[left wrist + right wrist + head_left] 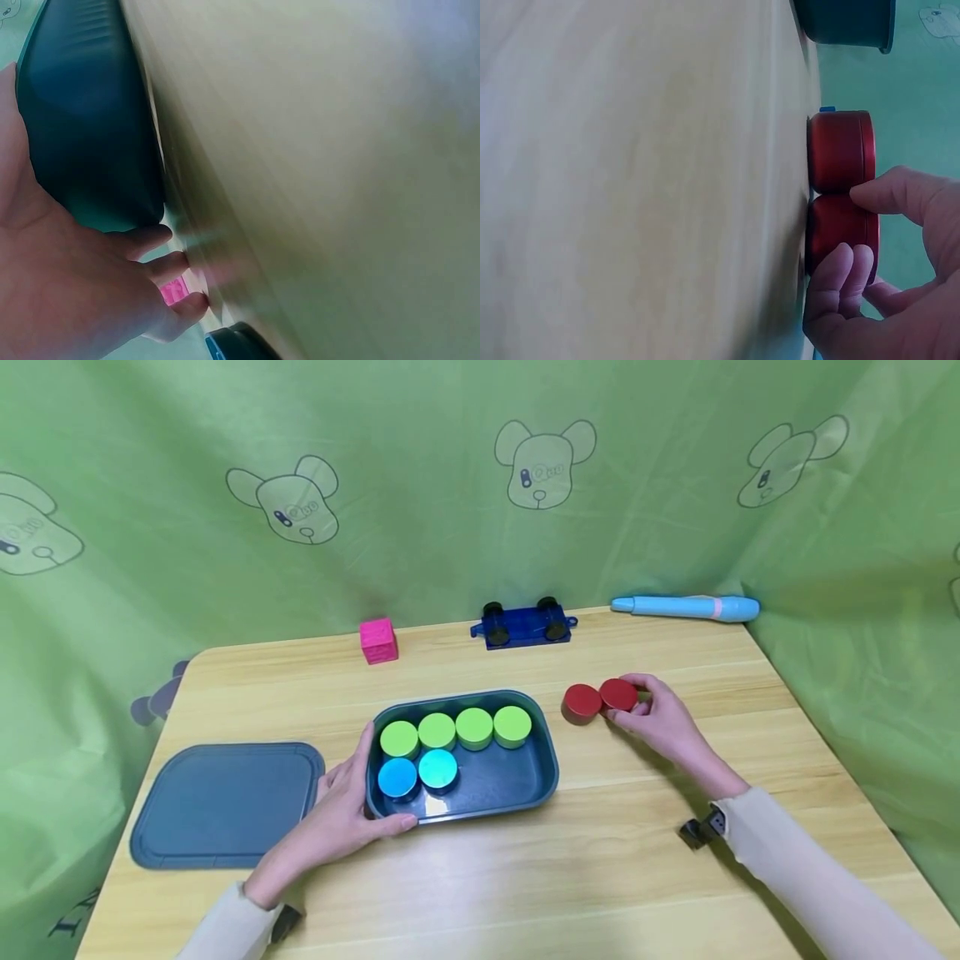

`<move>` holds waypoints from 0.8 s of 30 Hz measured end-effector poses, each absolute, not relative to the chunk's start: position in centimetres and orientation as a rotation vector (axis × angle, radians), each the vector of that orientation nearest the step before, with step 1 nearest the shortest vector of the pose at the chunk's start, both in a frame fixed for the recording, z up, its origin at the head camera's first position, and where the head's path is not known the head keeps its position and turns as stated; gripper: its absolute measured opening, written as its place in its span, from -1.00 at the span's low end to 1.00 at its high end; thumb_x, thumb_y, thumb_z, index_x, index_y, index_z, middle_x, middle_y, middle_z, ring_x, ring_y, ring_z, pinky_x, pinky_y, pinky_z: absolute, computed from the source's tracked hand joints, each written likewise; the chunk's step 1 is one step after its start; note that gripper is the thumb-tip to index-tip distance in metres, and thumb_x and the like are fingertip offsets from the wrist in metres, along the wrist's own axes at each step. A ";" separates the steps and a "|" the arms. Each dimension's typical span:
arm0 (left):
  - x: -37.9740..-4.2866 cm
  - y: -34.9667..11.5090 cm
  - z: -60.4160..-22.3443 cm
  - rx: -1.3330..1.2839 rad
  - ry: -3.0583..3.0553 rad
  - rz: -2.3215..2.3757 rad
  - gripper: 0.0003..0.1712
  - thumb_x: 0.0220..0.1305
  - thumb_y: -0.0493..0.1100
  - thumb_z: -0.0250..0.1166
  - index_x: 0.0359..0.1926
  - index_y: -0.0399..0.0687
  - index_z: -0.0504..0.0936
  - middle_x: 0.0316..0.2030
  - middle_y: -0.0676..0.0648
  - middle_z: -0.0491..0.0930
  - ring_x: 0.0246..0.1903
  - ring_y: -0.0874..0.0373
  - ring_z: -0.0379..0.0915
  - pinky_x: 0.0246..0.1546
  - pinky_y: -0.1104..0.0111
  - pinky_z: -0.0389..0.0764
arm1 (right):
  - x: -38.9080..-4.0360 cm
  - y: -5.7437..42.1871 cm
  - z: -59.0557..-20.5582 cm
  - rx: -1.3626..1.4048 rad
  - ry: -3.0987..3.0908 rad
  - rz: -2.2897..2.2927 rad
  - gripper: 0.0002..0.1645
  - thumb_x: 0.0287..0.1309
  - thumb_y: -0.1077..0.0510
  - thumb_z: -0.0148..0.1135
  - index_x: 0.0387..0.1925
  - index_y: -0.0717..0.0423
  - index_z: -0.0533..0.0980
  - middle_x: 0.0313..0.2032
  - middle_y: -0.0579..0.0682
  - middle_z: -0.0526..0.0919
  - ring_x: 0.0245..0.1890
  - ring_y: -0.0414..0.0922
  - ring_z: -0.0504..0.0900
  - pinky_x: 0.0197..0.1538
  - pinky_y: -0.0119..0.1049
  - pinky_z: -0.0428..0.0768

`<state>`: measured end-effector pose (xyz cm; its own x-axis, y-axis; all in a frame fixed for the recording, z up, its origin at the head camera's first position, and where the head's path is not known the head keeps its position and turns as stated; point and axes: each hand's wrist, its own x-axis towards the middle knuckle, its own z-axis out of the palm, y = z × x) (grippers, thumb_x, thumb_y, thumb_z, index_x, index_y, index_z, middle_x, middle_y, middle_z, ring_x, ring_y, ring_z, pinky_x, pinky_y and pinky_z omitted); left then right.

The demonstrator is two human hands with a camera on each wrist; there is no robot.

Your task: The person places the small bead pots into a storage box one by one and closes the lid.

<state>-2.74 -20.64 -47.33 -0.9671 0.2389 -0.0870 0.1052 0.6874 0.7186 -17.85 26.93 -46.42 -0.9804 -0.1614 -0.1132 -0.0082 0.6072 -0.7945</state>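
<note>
In the head view, my left hand (345, 806) grips the left end of a dark blue-grey box (495, 789), its thumb along the near side. The box holds a row of several green round tins (474, 727) along its far wall and two blue round tins (438, 768) at the near left. Right of the box, my right hand (660, 718) pinches a red round tin (618, 693). A second red round tin (581, 702) touches it on the left. Both red tins (840, 232) stand on the table in the right wrist view.
A flat dark lid (228, 806) lies on the table left of the box. Along the back edge are a pink cube (378, 641), a blue toy car base (527, 627) with its wheels up, and a light blue pen-like stick (682, 607). Green curtain (420, 485) hangs behind.
</note>
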 end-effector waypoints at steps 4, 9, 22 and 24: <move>-2.7 -20.7 -47.4 0.281 2.726 1.139 0.60 0.20 0.37 0.59 0.79 0.08 -0.40 0.71 -0.29 0.00 0.62 -0.41 -0.03 0.42 -0.51 -0.17 | -17.8 27.1 -46.3 -0.075 2.637 -1.328 -0.13 0.39 0.18 0.46 0.56 0.36 0.28 0.26 0.32 0.45 -0.13 0.05 0.48 -0.26 -0.44 0.56; -2.8 -20.7 -47.4 0.292 2.733 1.138 0.60 0.19 0.36 0.60 0.79 0.07 -0.40 0.70 -0.30 0.02 0.61 -0.42 -0.02 0.42 -0.50 -0.15 | -17.6 27.2 -45.9 -0.038 2.626 -1.342 -0.12 0.40 0.14 0.47 0.56 0.33 0.27 0.13 0.28 0.52 -0.21 0.00 0.55 -0.31 -0.37 0.64; -2.7 -20.7 -47.5 0.290 2.735 1.135 0.60 0.19 0.37 0.60 0.79 0.07 -0.40 0.70 -0.29 0.03 0.61 -0.41 -0.01 0.41 -0.49 -0.13 | -16.5 27.4 -44.1 -0.065 2.690 -1.376 -0.12 0.40 0.11 0.50 0.53 0.32 0.26 0.30 0.27 0.48 -0.25 -0.05 0.53 -0.34 -0.40 0.54; -2.8 -20.8 -47.5 0.296 2.739 1.135 0.60 0.19 0.36 0.59 0.79 0.07 -0.40 0.70 -0.29 0.03 0.61 -0.41 -0.01 0.41 -0.48 -0.12 | -16.3 27.3 -43.8 -0.081 2.694 -1.407 -0.13 0.41 0.12 0.49 0.53 0.32 0.25 0.31 0.28 0.48 -0.27 -0.08 0.51 -0.35 -0.42 0.52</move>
